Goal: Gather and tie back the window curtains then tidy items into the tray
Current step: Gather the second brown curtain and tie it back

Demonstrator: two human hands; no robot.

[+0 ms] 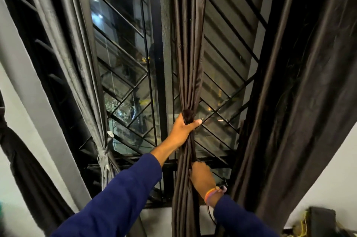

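Dark brown curtain [188, 53], gathered into a narrow column at centre of window grille [222, 82], hanging from beyond the top edge to beyond the bottom edge. Left hand [182, 129], grip clenched round the bunched folds at mid-height, thumb across the front, fingers hidden behind the cloth. Right hand [202, 180] lower on the same curtain, just beside its right edge; fingertips buried in the folds, so grip state cannot be told. Coloured wristbands [212, 194] at the right wrist; blue sleeves [123, 198] on both arms. Grey curtain [77, 63] at left, already cinched by a knotted tie [103, 154] low against the grille. Further dark curtain [309, 101] at right, loose, cut off above and below. Dark object with yellow cord [304, 225] at lower right corner, too cropped to identify. Night scene behind glass, blurred lights only. No legible writing.
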